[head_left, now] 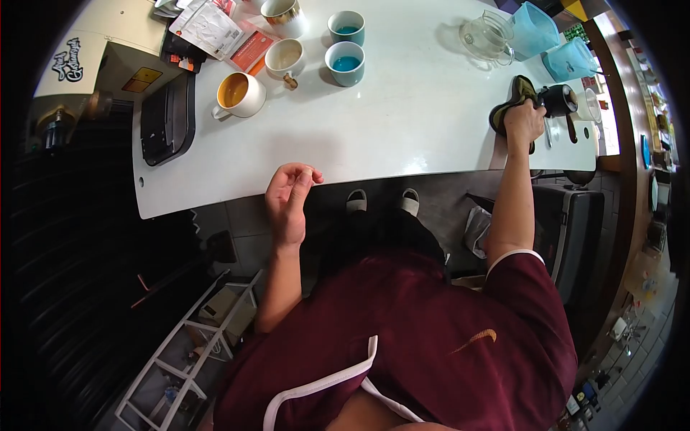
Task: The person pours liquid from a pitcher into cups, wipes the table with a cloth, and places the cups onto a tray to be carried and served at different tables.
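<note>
My left hand is held just in front of the table's near edge, fingers curled and the thumb against the forefinger, with nothing showing in it. Far to the right, my right hand reaches over the table, its fingers closed at a rounded olive-and-black thing that lies on the tabletop; its exact kind I cannot tell. Right beside those fingers is a black cylindrical object with a pale end. A thin metal utensil lies by the hand.
On the white table stand two cups with blue liquid, a white mug with orange-yellow inside, and a pale cup. A flat black device sits at left. A glass jug and blue pitchers stand back right.
</note>
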Available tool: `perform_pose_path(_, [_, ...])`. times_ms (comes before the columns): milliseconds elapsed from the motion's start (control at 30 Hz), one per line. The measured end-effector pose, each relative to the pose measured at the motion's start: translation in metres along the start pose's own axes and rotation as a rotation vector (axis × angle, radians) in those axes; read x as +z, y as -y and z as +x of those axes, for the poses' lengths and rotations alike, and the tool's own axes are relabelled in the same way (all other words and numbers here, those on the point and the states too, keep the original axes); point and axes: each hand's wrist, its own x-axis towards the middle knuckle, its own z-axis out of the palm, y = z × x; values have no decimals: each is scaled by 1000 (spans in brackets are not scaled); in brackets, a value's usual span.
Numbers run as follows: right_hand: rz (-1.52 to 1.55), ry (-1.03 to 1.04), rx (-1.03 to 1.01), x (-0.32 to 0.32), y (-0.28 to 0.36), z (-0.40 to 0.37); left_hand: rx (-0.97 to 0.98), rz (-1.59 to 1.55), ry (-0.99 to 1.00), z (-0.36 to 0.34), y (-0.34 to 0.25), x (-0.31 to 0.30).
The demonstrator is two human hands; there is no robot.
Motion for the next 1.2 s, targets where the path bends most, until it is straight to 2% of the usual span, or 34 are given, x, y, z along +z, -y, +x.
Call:
perform_pose_path(67, [-22,-47,-98,2,1,2,3,8,-11,-2,4,8])
perform_pose_path(233, [294,-121,-336,-5,43,-19,13,60,2,-2,5,46])
perform_pose_path(367, [459,-60,-483,-10,103,-46,32,40,-4,-5,1,74])
perform_pose_path(500, [503,-3,-529,-10,148,-32,59,45,-50,-17,0,82])
perform_pose_path(533, [491,18,-594,-10,157,-30,58,55,-67,-21,0,81])
perform_pose_path(600, [481,44,-662,-13,161,-40,61,60,-97,-27,1,78])
perform_pose_path(667, [565,46,-824,-20,154,-63,56,66,-105,-28,6,74])
perform_pose_path(800, [631,132,-971,-52,108,-119,17,101,-48,-21,6,76])
perform_pose_path(900, [612,164,-843,-54,59,-118,30,54,53,-6,4,76])
perform_pose_path(1033, [444,51,-474,-52,-23,-100,-7,19,195,20,7,79])
perform_pose_path(1200, [199,63,-86,-60,-102,-123,-59,-2,419,47,14,92])
